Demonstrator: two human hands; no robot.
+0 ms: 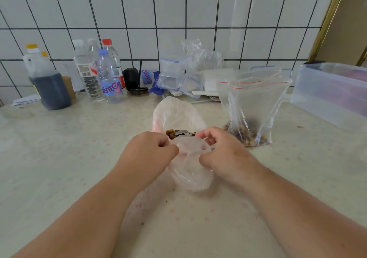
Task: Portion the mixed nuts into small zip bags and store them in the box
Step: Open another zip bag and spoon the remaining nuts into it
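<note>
Your left hand and right hand each pinch the small zip bag's mouth, a spoon of nuts just beyond.

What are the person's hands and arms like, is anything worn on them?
Both are bare. The left hand and right hand show no gloves, rings or watch, and both forearms are uncovered up to the picture's edge, with no sleeve in view.

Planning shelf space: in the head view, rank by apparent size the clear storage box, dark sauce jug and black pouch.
1. Clear storage box, cropped at right.
2. Dark sauce jug.
3. Black pouch.
</note>
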